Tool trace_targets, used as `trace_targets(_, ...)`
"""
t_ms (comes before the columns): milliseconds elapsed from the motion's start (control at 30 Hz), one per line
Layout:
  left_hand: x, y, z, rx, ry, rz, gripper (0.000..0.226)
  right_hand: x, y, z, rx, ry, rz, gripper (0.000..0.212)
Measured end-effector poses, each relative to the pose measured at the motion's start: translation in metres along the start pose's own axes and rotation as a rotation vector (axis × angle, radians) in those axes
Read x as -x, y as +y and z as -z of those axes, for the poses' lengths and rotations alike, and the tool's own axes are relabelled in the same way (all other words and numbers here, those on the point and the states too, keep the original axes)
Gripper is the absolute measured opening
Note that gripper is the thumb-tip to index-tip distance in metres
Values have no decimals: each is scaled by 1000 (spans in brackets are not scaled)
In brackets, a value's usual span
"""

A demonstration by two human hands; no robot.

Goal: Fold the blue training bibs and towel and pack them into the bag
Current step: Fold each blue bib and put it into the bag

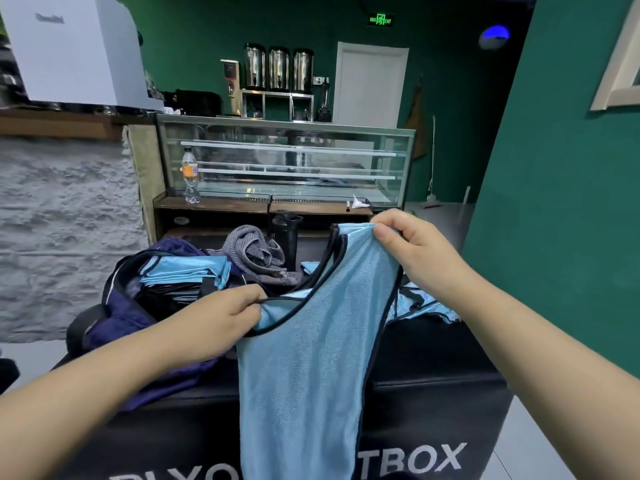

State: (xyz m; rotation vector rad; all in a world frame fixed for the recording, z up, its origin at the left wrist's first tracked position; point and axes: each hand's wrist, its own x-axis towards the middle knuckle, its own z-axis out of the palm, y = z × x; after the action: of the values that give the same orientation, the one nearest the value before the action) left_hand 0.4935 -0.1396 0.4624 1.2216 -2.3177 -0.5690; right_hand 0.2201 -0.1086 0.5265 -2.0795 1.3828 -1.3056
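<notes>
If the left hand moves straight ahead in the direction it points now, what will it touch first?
The left hand, pinching the blue bib at its black trim, points up and right. Apart from the bib it holds, the grey towel on the black box probably comes first, though depth is unclear.

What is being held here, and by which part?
One blue bib, by both shoulder straps: left hand pinches the lower strap, right hand the raised one.

both arms reach forward; left hand pinches low, right hand pinches higher, fingers curled.
</notes>
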Motion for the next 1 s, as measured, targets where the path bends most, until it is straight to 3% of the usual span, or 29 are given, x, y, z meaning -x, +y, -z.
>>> trace_targets(100,6,8,0,-106,-107,-61,34,1,-2,-3,5,-3,-14,17)
trace_targets(167,6,11,-1,-326,-178,-118,30,1,-3,-6,10,-5,-22,17)
trace_targets(233,4,15,-7,-342,-231,-119,21,1,-4,-9,27,-15,-23,17)
trace_targets(267,4,18,-11,-237,-256,-94,17,1,-5,-11,34,-20,-23,17)
trace_targets(333,5,30,-20,231,-300,-44,23,1,-7,-14,35,-27,-21,17)
trace_targets(367,3,34,-25,441,-279,-43,39,1,-8,-16,25,-33,-15,18)
trace_targets(433,-4,45,-33,616,-170,-59,65,1,-11,-19,0,-50,-4,18)
trace_targets(500,-15,58,-38,686,-31,-77,63,2,-13,-20,-7,-76,-1,20)
trace_targets(633,-30,70,-35,745,172,-73,18,3,-15,-18,-15,-132,-34,18)
trace_targets(700,-33,65,-29,528,255,-85,24,5,-15,-13,-15,-170,-53,17)
trace_targets(767,-31,63,-25,477,218,-120,30,8,-16,-9,-72,-215,-65,19)
trace_targets(867,-23,70,-30,844,26,-76,29,12,-15,-9,-234,-262,-101,15)
trace_targets(967,-23,79,-35,1088,152,58,29,14,-10,-9,-421,-249,-167,2)
trace_targets(1000,-24,81,-35,1128,210,100,27,15,-8,-8,-487,-249,-213,7)
